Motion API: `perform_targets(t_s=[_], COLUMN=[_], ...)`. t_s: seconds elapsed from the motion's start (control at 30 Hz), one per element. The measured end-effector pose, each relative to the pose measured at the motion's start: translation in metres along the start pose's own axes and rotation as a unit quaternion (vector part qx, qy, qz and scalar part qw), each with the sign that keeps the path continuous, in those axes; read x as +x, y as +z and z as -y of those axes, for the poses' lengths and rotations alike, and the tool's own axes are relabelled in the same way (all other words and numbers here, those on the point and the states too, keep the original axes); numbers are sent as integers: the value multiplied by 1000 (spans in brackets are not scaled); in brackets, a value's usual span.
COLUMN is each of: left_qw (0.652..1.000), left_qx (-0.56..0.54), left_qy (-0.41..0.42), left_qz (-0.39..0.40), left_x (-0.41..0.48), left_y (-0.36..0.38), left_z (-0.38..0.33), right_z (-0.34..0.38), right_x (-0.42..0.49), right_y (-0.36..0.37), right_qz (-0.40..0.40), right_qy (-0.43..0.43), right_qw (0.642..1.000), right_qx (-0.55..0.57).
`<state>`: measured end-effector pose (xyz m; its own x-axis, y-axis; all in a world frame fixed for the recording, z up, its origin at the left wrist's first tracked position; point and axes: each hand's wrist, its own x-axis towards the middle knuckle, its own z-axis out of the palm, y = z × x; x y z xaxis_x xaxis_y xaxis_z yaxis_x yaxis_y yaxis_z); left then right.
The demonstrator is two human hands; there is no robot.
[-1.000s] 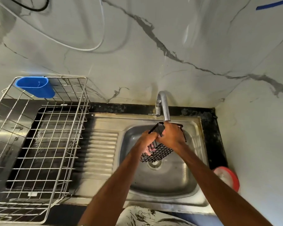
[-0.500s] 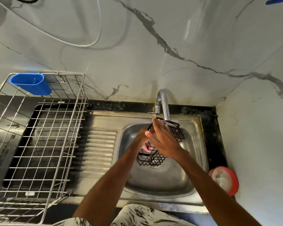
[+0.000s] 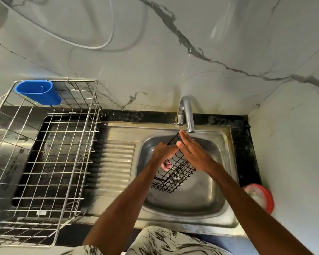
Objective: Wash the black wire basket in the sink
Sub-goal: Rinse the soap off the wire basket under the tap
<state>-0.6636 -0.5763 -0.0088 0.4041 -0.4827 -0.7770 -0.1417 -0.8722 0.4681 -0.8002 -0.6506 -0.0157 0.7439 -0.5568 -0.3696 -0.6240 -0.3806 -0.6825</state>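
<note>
A pale marble wall (image 3: 155,61) with grey veins fills the upper half of the view, and a white cable (image 3: 92,46) loops across it. Below it runs a black bench (image 3: 243,144). On the left of the bench stands a large steel wire dish rack (image 3: 44,162), just beside the ribbed drainboard (image 3: 116,162). The steel sink (image 3: 223,181) is set into the bench at the right.

The black wire basket (image 3: 175,179) is held tilted above the basin, clear of its floor, with its upper end just below the spout of the tap (image 3: 187,115). 2 hands meet at it. The left hand (image 3: 163,151) grips the basket from the left side; its fingers (image 3: 166,165) curl inward and show through the mesh. The right hand (image 3: 193,153) lies flat against the basket's upper right side, its fingers (image 3: 185,139) straight and together, gripping nothing, the tips reaching up toward the spout.

A blue plastic holder (image 3: 39,92) hangs on the far corner of the dish rack. A round red-rimmed container (image 3: 260,197) sits on the bench at the right of the sink, against the side wall.
</note>
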Motion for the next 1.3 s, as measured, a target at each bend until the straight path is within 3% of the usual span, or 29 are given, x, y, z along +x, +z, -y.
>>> perform_targets(t_s=[0.13, 0.2, 0.4, 0.67, 0.83, 1.3], left_qw=[999, 999, 998, 990, 983, 977], left_qx=[-26, -23, -60, -136, -179, -199], left_qy=[17, 34, 13, -18, -25, 72], left_qz=[-5, -13, 7, 26, 22, -18], left_x=[2, 5, 12, 11, 10, 3], left_y=[-5, -6, -8, -15, -19, -32], left_z=[2, 4, 7, 13, 22, 45], right_z=[-23, -18, 20, -2, -25, 21], right_x=[11, 10, 5, 2, -6, -2], right_y=[-10, -11, 6, -35, -19, 6], right_qz=[-10, -26, -5, -10, -10, -29], right_qy=[74, 80, -57, 85, 90, -40], right_qw=[994, 994, 998, 993, 993, 984], right_qx=[84, 74, -32, 79, 81, -173])
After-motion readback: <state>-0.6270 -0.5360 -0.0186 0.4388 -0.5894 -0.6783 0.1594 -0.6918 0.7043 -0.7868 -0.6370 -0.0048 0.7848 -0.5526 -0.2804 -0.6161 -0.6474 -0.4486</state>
